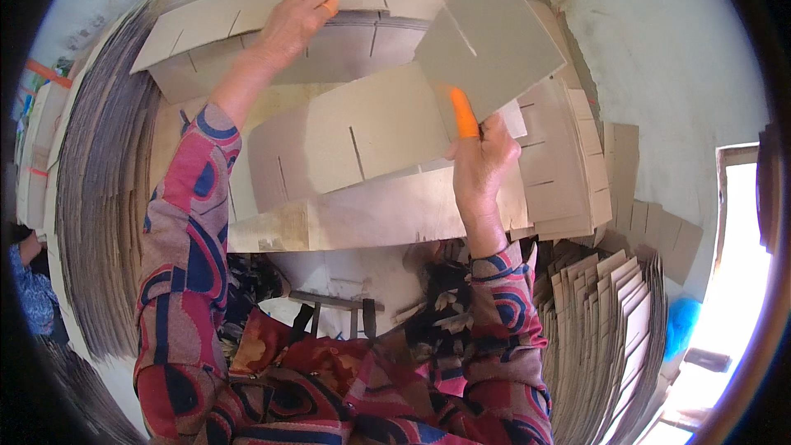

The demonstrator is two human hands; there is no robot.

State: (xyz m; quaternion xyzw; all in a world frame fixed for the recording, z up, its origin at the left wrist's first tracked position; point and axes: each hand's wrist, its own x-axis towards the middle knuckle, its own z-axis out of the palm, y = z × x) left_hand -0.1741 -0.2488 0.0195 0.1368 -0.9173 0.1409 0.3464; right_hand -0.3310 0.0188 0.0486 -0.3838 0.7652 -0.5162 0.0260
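Observation:
My right hand (479,158), with an orange rubber cot on one finger, is shut on a grey cardboard sheet (490,41) with a cut slot, holding it up by its lower edge. My left hand (295,21), also with an orange fingertip cot, reaches far forward and rests on the top slotted cardboard strip (247,12) of a pile at the back. Between the hands lies a long tan slotted strip (362,136) on a wooden work surface (371,214).
Tall stacks of cardboard sheets (99,198) curve along the left. Another stack of slotted pieces (610,321) stands at the lower right, more (568,165) beside the right hand. A pale wall (676,58) is at the right, with a bright opening (741,255).

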